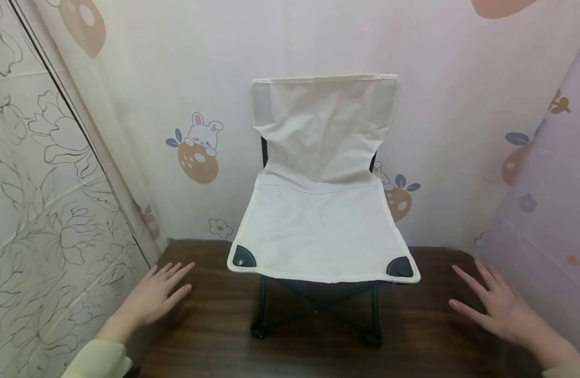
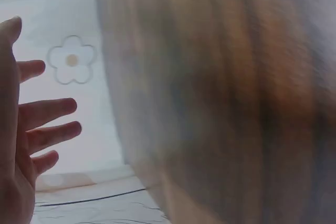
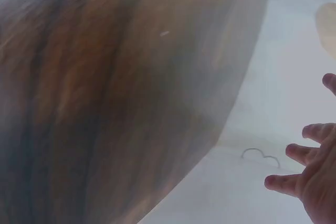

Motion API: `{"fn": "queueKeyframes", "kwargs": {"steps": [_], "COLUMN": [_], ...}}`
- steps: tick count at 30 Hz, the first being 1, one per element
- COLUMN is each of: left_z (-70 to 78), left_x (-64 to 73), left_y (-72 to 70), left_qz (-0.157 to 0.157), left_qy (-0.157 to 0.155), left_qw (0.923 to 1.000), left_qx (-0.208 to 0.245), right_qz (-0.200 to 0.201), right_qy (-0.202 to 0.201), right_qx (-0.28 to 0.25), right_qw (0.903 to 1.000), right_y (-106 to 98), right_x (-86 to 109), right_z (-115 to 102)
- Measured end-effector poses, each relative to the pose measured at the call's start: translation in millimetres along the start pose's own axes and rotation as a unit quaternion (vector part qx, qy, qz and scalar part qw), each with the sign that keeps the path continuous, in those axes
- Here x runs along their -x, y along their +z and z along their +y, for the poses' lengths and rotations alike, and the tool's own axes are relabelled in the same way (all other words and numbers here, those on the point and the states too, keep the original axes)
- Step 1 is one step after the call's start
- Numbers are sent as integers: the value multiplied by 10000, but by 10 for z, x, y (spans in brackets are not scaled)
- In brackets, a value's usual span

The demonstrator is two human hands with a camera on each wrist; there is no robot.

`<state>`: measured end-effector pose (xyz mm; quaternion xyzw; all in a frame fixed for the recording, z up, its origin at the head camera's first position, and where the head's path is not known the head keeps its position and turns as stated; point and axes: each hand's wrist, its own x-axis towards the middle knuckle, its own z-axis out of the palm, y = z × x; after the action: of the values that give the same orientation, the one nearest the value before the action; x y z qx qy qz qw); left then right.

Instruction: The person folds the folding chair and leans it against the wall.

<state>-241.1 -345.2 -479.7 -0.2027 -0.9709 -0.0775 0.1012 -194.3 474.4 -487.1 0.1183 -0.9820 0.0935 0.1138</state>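
Observation:
A folding chair (image 1: 318, 220) with a white fabric seat and back stands unfolded on a dark wooden table. Black caps cover its two front seat corners, and its thin black legs cross beneath the seat. To the left of the chair is my left hand (image 1: 153, 294), palm down over the table with fingers spread, holding nothing. My right hand (image 1: 500, 310) is spread the same way on the chair's right side, apart from it. Both wrist views show the fingers extended, with the left hand (image 2: 31, 129) and right hand (image 3: 315, 177) beside the wood surface.
The brown table (image 1: 200, 336) reaches back to a pale curtain (image 1: 176, 63) printed with rabbits and carrots. On the left hangs a floral line-drawn sheet (image 1: 49, 210); a lilac-tinted sheet (image 1: 555, 210) closes the right side.

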Motion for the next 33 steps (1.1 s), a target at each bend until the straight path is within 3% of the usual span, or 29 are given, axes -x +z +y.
{"fn": "queueKeyframes", "kwargs": {"steps": [4, 7, 12, 15, 21, 28, 30, 33], "left_z": [68, 125, 278, 381, 565, 826, 909, 1030], "left_x": [-98, -179, -294, -360, -448, -524, -542, -563], "left_y": [-132, -226, -353, -442, -618, -740, -737, -709], "left_qz": [580, 940, 1177, 1351, 1687, 1845, 1964, 2222], "left_qy": [298, 309, -34, -125, -96, 243, 389, 660], "left_qw": [9977, 9950, 9893, 9771, 9436, 8928, 8877, 8968], "left_qx": [-181, -109, 860, 1638, 2849, 4101, 4147, 3769], "right_qz": [377, 514, 890, 1175, 1673, 1992, 2132, 2151], "right_qy": [-149, -198, -288, -230, -227, -247, -271, -347], "right_qx": [-529, -703, -761, -842, -1261, -2044, -2252, -2576], "right_qw": [9978, 9960, 9927, 9892, 9775, 9581, 9503, 9414], "right_y": [-11, -49, -105, -130, -295, -486, -510, -530], "right_x": [-20, -71, -183, -249, -392, -477, -485, -472], "right_z": [-18, -65, -188, -263, -471, -907, -1030, -1184]}}
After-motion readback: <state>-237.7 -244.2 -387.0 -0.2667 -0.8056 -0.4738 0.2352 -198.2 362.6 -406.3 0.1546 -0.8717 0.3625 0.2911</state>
